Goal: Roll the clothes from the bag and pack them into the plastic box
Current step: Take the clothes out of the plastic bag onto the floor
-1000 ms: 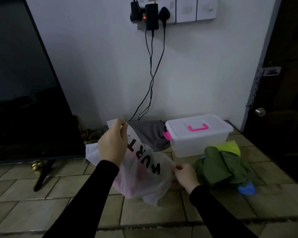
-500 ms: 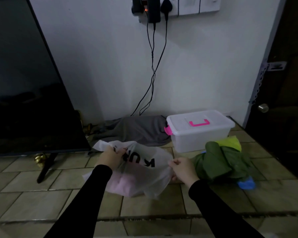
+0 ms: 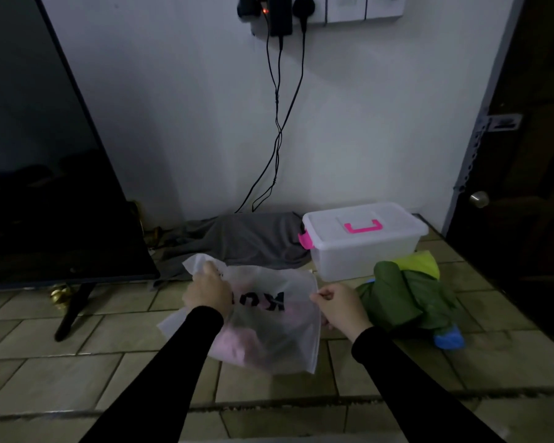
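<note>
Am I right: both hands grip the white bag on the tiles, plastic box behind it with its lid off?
Not quite. The head view shows the plastic box with its lid on, pink handle on top. Left hand and right hand do grip the white bag.

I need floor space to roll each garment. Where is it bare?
Bare tiles lie left of the plastic bag, before the TV stand leg, and nearer than both hands. It is crowded between the bag, plastic box and green clothes.
</note>
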